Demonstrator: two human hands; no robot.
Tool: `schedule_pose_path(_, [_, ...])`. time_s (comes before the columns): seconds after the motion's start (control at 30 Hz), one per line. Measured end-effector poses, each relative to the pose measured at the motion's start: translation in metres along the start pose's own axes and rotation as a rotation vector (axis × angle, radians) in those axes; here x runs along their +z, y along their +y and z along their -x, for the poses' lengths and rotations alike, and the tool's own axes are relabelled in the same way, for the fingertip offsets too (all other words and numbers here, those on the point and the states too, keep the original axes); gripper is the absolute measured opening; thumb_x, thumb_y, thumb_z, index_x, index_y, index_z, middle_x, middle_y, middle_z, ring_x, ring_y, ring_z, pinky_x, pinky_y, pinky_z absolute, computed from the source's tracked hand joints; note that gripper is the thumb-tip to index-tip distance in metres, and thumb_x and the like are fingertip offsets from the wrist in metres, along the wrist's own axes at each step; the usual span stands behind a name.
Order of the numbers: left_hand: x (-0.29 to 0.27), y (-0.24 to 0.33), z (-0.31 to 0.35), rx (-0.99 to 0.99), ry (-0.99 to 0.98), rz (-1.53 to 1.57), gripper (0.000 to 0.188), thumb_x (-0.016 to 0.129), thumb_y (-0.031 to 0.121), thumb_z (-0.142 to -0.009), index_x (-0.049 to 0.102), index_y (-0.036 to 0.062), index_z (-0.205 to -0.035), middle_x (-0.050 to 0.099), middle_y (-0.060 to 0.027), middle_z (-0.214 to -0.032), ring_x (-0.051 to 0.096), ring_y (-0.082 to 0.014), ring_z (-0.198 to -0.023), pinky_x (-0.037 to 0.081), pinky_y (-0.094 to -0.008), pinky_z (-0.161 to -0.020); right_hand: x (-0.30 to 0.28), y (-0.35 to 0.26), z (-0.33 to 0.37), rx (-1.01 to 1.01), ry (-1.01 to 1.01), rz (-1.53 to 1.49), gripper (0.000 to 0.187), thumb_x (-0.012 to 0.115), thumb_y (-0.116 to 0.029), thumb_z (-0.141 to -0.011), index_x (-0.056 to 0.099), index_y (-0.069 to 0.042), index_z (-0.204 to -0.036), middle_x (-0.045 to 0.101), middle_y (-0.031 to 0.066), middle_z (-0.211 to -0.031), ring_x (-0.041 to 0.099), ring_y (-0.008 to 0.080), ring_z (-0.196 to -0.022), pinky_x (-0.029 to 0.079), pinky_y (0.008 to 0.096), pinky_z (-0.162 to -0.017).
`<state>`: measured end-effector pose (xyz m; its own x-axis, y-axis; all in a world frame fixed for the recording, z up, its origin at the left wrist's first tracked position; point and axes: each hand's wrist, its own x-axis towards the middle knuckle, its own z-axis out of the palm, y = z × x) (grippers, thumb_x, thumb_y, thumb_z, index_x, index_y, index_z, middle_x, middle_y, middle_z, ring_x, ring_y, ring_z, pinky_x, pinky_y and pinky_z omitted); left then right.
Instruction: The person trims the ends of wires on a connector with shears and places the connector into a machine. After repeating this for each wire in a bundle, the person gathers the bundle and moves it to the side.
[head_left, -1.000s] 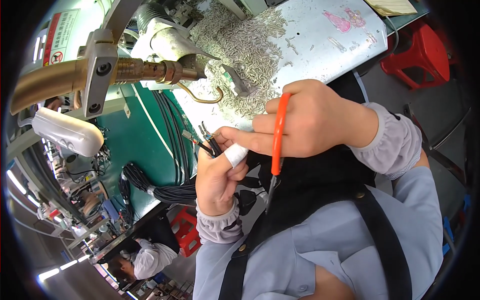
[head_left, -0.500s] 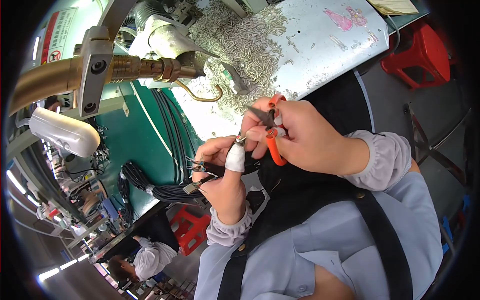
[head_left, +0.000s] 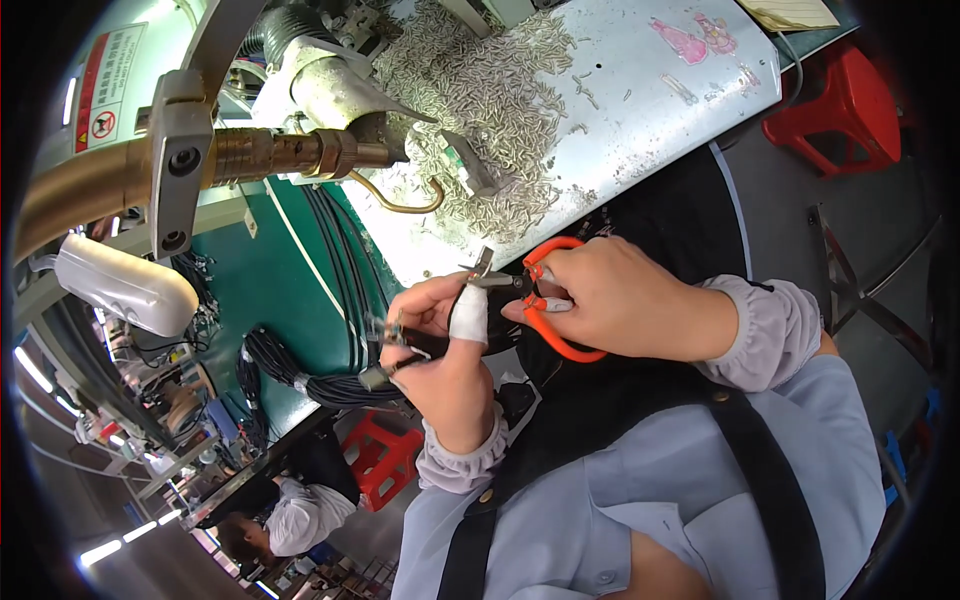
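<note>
My right hand point(head_left: 625, 300) grips a pair of orange-handled scissors point(head_left: 552, 352), with fingers in the loops. White wrapping covers some of its fingertips. The blades, held apart, reach left to the tip of my left thumb. My left hand point(head_left: 440, 375) is closed around black cables; its thumb is wrapped in white tape. Small connector ends point(head_left: 378, 377) stick out on the left side of that hand, blurred. A thin stripped end with a bit of red point(head_left: 470, 280) shows at the thumb tip, by the blades. The fingers hide most of the cable.
Ahead, many small metallic pieces point(head_left: 480, 90) lie heaped on the white table point(head_left: 640, 110). A brass-coloured machine arm point(head_left: 240, 155) with a bent tube overhangs from the left. Bundled black cables point(head_left: 310, 385) rest on the green mat point(head_left: 240, 240). Red stools point(head_left: 845, 110) and a co-worker point(head_left: 300, 520) are farther off.
My right hand has swung the scissors round, so the blades, formerly folded back near the fingers, now point left and spread at the left thumb tip. The left hand has barely moved.
</note>
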<state>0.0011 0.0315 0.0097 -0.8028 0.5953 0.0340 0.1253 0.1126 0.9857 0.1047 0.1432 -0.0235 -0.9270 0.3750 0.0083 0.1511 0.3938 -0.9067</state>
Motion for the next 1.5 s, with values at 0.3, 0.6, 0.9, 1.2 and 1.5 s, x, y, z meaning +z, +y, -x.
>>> schedule_pose_path(0.3, [0.013,-0.014,-0.074,-0.402,-0.187,0.502,0.011,0.056,0.001,-0.078,0.053,0.0000,-0.088,0.045,0.0013,-0.063,0.032,-0.0025,-0.042,0.020,-0.0162,-0.035,-0.030,-0.004,-0.031,0.349,0.044,-0.864,0.025,0.057,-0.018,-0.081,0.045,-0.001,-0.068,0.046,0.0048,-0.048,0.048,0.0097,-0.039,0.036,0.0241,-0.036])
schedule_pose_path(0.6, [0.017,-0.007,-0.110,-0.522,-0.268,0.401,0.014,0.057,0.003,-0.077,0.051,-0.0022,-0.089,0.040,0.0031,-0.057,0.028,-0.0023,-0.041,0.018,-0.0165,-0.035,-0.042,0.015,-0.087,0.146,0.284,-0.500,0.017,0.052,-0.013,-0.081,0.045,0.001,-0.074,0.049,0.0058,-0.054,0.047,0.0107,-0.039,0.037,0.0221,-0.037])
schedule_pose_path(0.9, [0.029,-0.004,-0.123,-0.469,-0.171,0.275,0.019,0.056,0.000,-0.073,0.051,-0.0035,-0.090,0.041,0.0019,-0.058,0.029,-0.0031,-0.041,0.020,-0.0168,-0.035,-0.050,0.027,-0.100,0.036,0.385,-0.369,0.017,0.056,-0.012,-0.077,0.045,0.001,-0.076,0.046,0.0087,-0.051,0.045,0.0137,-0.041,0.034,0.0281,-0.039])
schedule_pose_path(1.2, [0.031,0.002,-0.117,-0.453,-0.171,0.244,0.022,0.058,0.001,-0.073,0.050,-0.0039,-0.093,0.045,0.0005,-0.062,0.030,-0.0031,-0.041,0.021,-0.0168,-0.035,-0.050,0.026,-0.097,0.020,0.408,-0.299,0.023,0.059,-0.016,-0.074,0.044,0.002,-0.074,0.045,0.0091,-0.049,0.040,0.0138,-0.042,0.032,0.0293,-0.040])
schedule_pose_path(1.5, [0.006,0.004,-0.066,-0.455,-0.201,0.464,0.020,0.056,0.000,-0.075,0.050,-0.0038,-0.093,0.046,-0.0011,-0.063,0.032,-0.0030,-0.042,0.021,-0.0163,-0.037,-0.025,-0.001,-0.056,0.153,0.155,-1.022,0.017,0.052,-0.017,-0.083,0.045,-0.003,-0.075,0.048,0.0025,-0.057,0.044,0.0082,-0.041,0.032,0.0214,-0.036])
